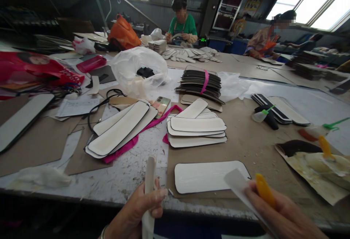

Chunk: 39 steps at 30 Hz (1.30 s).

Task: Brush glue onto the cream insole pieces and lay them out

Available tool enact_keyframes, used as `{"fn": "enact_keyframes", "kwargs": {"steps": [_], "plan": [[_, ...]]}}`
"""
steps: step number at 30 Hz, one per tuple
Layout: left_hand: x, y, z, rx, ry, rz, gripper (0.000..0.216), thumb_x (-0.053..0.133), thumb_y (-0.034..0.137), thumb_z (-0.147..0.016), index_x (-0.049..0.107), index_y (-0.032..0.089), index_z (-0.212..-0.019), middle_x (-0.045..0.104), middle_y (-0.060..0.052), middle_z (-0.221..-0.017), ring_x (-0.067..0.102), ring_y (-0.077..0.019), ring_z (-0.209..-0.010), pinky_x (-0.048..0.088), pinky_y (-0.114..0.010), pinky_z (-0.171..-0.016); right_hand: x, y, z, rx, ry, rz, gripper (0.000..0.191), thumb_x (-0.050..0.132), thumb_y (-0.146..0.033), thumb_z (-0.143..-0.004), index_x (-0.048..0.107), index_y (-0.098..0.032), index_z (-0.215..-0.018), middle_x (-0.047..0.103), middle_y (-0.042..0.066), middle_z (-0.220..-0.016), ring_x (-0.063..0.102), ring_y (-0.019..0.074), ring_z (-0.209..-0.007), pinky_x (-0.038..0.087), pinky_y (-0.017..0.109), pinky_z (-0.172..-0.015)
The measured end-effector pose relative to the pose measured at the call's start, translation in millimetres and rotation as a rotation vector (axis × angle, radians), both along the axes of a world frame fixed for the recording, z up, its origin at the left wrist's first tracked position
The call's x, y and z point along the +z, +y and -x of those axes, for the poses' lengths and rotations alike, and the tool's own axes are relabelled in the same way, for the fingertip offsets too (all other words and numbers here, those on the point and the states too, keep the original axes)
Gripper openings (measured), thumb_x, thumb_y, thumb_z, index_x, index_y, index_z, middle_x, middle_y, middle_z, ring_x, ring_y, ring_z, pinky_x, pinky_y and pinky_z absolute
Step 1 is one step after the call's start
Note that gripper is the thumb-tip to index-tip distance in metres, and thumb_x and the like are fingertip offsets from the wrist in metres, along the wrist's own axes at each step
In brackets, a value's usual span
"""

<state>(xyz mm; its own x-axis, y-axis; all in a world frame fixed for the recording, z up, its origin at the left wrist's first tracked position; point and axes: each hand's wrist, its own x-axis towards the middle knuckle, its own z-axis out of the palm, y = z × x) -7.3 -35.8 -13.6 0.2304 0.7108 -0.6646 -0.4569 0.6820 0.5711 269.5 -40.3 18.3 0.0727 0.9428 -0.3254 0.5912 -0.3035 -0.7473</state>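
Observation:
Low in the view, my left hand is closed around a narrow white padded strip, held upright and seen nearly edge-on. To the right, my right hand grips a yellow-handled tool, whose working end I cannot make out. A pale flat strip, smeared by motion, also lies along the right hand's fingers. Between the hands a white panel with rounded corners and dark edging rests flat on brown board near the table's front edge.
Stacks of white panels lie ahead. Behind them are a dark bundle with a pink tie and a clear plastic bag. At right are green-tipped bottles and a glue-stained sheet. Two co-workers sit across.

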Motion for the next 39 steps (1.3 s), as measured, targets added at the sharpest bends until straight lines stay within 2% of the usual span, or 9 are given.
{"fn": "enact_keyframes", "kwargs": {"steps": [2, 4, 6, 9, 14, 19, 23, 28, 39], "plan": [[0.8, 6, -7, -0.054, 0.043, -0.008, 0.032, 0.074, 0.025, -0.056, 0.044, 0.018, -0.065, 0.040, 0.009, -0.053, 0.034, -0.0046, -0.045, 0.029, -0.018, -0.046, -4.1, 20, 16, 0.274, -0.115, -0.004, 0.034, 0.038, -0.047, -0.081, 0.048, -0.021, -0.062, 0.049, -0.001, -0.059, 0.047, 0.0131, -0.056, 0.037, 0.024, -0.056], [-2.5, 14, -15, -0.098, 0.155, -0.065, 0.028, 0.071, 0.031, -0.058, 0.047, 0.018, -0.066, 0.042, 0.007, -0.052, 0.037, -0.0068, -0.046, 0.031, -0.020, -0.047, -9.7, 41, 33, 0.488, -0.197, 0.041, 0.032, 0.035, -0.042, -0.083, 0.047, -0.020, -0.063, 0.052, -0.001, -0.062, 0.047, 0.0130, -0.057, 0.034, 0.024, -0.056], [-9.1, 22, -21, -0.129, 0.347, -0.141, 0.023, 0.064, 0.036, -0.061, 0.051, 0.018, -0.066, 0.046, 0.005, -0.055, 0.044, -0.0114, -0.052, 0.035, -0.024, -0.054, -15.0, 59, 48, 0.622, -0.245, 0.096, 0.030, 0.036, -0.038, -0.084, 0.049, -0.019, -0.065, 0.055, 0.000, -0.063, 0.046, 0.0123, -0.057, 0.032, 0.023, -0.055], [-19.1, 31, -25, -0.187, 0.583, -0.176, 0.019, 0.056, 0.036, -0.061, 0.050, 0.018, -0.059, 0.045, 0.003, -0.055, 0.044, -0.0150, -0.058, 0.034, -0.026, -0.058, -20.9, 78, 63, 0.732, -0.298, 0.162, 0.026, 0.040, -0.034, -0.081, 0.055, -0.018, -0.066, 0.058, 0.001, -0.064, 0.046, 0.0111, -0.055, 0.030, 0.022, -0.051], [-20.7, 38, -26, -0.289, 0.617, -0.168, 0.016, 0.049, 0.031, -0.064, 0.052, 0.017, -0.057, 0.042, 0.003, -0.054, 0.041, -0.0145, -0.058, 0.031, -0.025, -0.057, -30.6, 92, 71, 0.803, -0.358, 0.220, 0.025, 0.043, -0.034, -0.079, 0.061, -0.018, -0.072, 0.063, 0.002, -0.066, 0.050, 0.0119, -0.055, 0.029, 0.021, -0.049], [-14.9, 45, -29, -0.352, 0.603, -0.108, 0.013, 0.050, 0.027, -0.062, 0.054, 0.017, -0.055, 0.043, 0.003, -0.051, 0.041, -0.0141, -0.055, 0.032, -0.025, -0.055, -36.7, 96, 75, 0.810, -0.436, 0.214, 0.026, 0.044, -0.034, -0.079, 0.064, -0.018, -0.079, 0.067, 0.008, -0.076, 0.059, 0.0182, -0.067, 0.033, 0.025, -0.055], [-14.6, 49, -31, -0.351, 0.603, -0.083, 0.009, 0.051, 0.025, -0.060, 0.052, 0.018, -0.054, 0.045, 0.003, -0.053, 0.043, -0.0145, -0.056, 0.033, -0.025, -0.057, -32.0, 95, 78, 0.826, -0.484, 0.200, 0.028, 0.043, -0.035, -0.080, 0.065, -0.018, -0.081, 0.068, 0.012, -0.079, 0.061, 0.0226, -0.072, 0.035, 0.027, -0.058], [-15.2, 49, -32, -0.326, 0.604, -0.074, 0.008, 0.053, 0.024, -0.057, 0.048, 0.020, -0.052, 0.043, 0.003, -0.052, 0.042, -0.0147, -0.055, 0.031, -0.025, -0.055, -26.3, 96, 80, 0.854, -0.488, 0.164, 0.029, 0.041, -0.035, -0.082, 0.064, -0.018, -0.083, 0.068, 0.011, -0.081, 0.062, 0.0226, -0.075, 0.037, 0.026, -0.060], [-7.5, 50, -35, -0.306, 0.567, -0.082, 0.011, 0.052, 0.019, -0.057, 0.046, 0.021, -0.048, 0.042, 0.005, -0.048, 0.040, -0.0134, -0.051, 0.030, -0.024, -0.051, -35.0, 98, 77, 0.888, -0.476, 0.110, 0.032, 0.038, -0.035, -0.083, 0.064, -0.017, -0.087, 0.068, 0.012, -0.081, 0.063, 0.0229, -0.074, 0.038, 0.027, -0.058]]}}
